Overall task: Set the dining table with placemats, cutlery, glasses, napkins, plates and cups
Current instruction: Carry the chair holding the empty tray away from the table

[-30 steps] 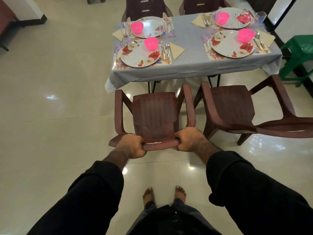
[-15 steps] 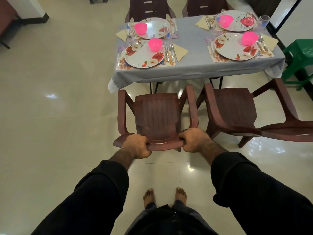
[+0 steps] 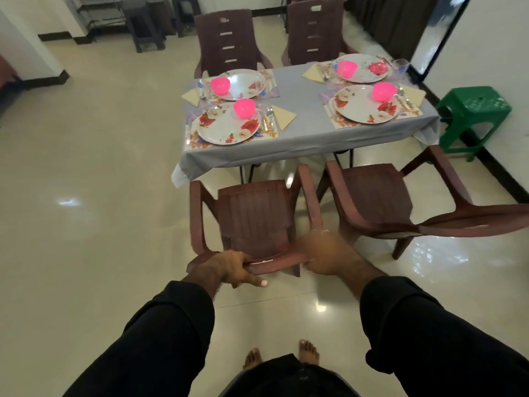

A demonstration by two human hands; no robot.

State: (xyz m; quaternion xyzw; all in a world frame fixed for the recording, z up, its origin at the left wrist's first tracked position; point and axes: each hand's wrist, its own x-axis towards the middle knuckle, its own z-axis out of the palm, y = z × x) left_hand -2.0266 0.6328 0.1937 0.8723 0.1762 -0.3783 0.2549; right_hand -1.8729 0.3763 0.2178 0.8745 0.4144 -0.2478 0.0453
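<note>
A person's left hand grips the top rail of a brown chair facing the set tabletop; the right hand, blurred, lies on the same rail, its grip unclear. A hard shove could jolt the overhanging cloth, upsetting pink cups on plates; the neighbouring chair stands close enough to snag armrests.
</note>
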